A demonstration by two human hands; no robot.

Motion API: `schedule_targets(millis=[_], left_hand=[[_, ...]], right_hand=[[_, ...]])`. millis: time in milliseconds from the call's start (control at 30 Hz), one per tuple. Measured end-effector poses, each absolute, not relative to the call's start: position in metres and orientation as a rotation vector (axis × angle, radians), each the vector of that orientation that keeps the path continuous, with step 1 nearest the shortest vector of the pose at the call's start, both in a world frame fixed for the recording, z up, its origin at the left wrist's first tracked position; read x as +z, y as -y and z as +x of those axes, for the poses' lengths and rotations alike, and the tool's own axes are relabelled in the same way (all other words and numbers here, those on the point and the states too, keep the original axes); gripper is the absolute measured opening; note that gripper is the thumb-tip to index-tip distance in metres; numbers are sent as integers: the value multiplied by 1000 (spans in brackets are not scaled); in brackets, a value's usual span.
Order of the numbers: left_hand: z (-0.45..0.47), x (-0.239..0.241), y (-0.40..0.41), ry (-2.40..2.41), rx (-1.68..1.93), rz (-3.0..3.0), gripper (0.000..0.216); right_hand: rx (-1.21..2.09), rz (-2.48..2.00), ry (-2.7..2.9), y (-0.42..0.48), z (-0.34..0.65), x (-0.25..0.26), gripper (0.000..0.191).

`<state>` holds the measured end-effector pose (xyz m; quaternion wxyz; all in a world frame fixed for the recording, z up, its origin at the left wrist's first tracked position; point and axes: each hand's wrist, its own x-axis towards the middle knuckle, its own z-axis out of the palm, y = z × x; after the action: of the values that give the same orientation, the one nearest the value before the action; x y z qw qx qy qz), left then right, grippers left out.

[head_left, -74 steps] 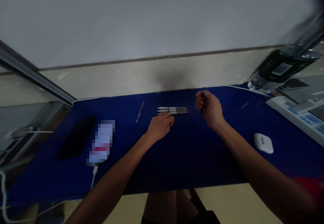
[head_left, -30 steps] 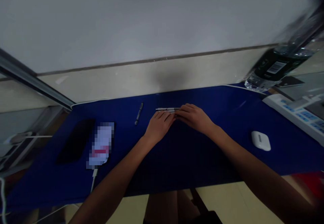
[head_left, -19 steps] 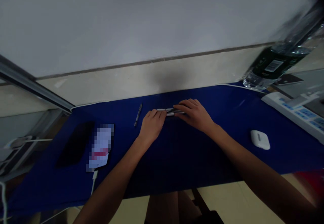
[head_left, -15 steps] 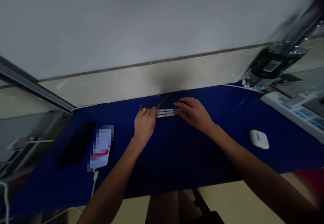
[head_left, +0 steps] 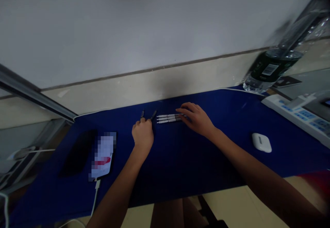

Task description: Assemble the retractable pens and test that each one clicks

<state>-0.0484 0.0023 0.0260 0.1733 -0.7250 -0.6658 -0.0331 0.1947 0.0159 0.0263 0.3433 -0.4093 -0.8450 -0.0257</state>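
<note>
On your desk mat, three pens lie centrally, a phone to their left, an earbud case to their right, and a power strip beyond it.

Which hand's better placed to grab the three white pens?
Probably the right. The right hand lies open, its fingertips at the end of the three white pens. The left hand sits further off, curled beside two dark pens.

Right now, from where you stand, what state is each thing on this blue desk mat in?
Three white pens: lying parallel, side by side.
Right hand: open, fingers over the pens' right ends.
Left hand: curled, slim dark pen poking past its fingers.
White earbuds case: lid shut.
Black phone: lying flat, screen dark.
Second phone: screen lit, white cable attached.
</note>
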Motion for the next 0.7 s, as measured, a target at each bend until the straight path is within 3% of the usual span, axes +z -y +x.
schedule_targets(millis=[367,700], left_hand=[[-61,44,-10,2269,-35,-1994,26],[-66,48,-13,2328,-73,-1961,26]], right_hand=[[-64,-1044,2197,-17,194,23,20],[-48,-1060,2205,-17,194,23,21]])
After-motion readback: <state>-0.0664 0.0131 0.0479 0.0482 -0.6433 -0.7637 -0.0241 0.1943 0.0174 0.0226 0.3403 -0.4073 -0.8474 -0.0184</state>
